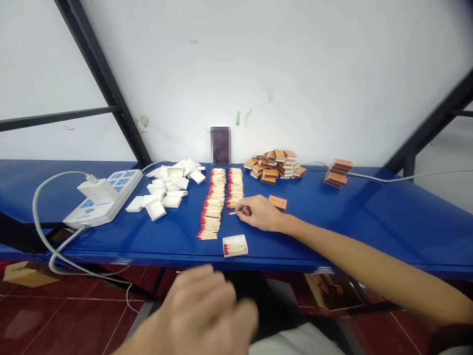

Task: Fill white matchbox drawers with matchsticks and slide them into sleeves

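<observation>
My right hand pinches a red-tipped match between thumb and fingertips, just below the right-hand row of matches. Left of it runs a longer row of matches, its red heads facing left. In front lies an open white matchbox tray with several matches in it, heads to the left. Close to the camera, below the table's front edge, my left hand is curled and smeared by motion; whether it holds anything cannot be seen. An orange matchbox sleeve lies just behind my right wrist.
White matchbox trays are heaped at left, beside a power strip with a plugged-in adapter and looping cable. Orange matchbox sleeves are piled at the back, with another stack farther right. A blurred-out dark rectangle stands against the wall.
</observation>
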Tool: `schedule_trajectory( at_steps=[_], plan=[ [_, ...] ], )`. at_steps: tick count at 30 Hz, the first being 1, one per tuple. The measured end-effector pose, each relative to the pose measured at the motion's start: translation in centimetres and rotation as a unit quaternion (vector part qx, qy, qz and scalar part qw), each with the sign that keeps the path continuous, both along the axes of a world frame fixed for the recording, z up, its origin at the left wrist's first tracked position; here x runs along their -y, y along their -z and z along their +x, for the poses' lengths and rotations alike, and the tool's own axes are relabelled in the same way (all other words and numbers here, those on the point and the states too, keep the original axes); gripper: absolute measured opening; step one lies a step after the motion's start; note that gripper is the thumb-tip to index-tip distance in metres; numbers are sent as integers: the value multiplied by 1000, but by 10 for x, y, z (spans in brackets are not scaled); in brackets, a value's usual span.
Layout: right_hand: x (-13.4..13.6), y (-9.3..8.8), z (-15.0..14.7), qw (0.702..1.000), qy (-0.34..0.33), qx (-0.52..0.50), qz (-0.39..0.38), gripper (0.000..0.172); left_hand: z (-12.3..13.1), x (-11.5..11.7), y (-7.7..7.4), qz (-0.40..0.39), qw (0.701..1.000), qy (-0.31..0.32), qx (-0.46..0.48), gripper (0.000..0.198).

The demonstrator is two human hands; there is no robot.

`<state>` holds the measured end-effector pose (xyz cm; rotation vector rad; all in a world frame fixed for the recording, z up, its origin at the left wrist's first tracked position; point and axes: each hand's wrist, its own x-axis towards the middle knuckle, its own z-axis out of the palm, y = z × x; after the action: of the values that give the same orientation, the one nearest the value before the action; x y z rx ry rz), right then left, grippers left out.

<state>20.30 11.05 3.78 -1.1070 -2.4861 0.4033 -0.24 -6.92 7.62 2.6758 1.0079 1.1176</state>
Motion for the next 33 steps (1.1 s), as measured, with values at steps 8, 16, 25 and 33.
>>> schedule_trajectory(
  at_steps=[8, 16, 25, 33],
  plan=[
    [-12, 6, 3, 993, -22, -56, 101, 9, 0, -75, 62, 139, 990, -2, 37, 13],
    [-11, 10, 4, 990, -26, -65, 120, 10, -25, -72, 74, 115, 991, -59, -16, 10],
    [-7, 9, 6, 993, -55, -60, 82, 7, -18, -74, 78, 157, 977, -118, -79, 19],
    [-6, 9, 5, 996, -20, -50, 73, 7, -18, -73, 76, 155, 975, -125, -93, 28]
  ],
)
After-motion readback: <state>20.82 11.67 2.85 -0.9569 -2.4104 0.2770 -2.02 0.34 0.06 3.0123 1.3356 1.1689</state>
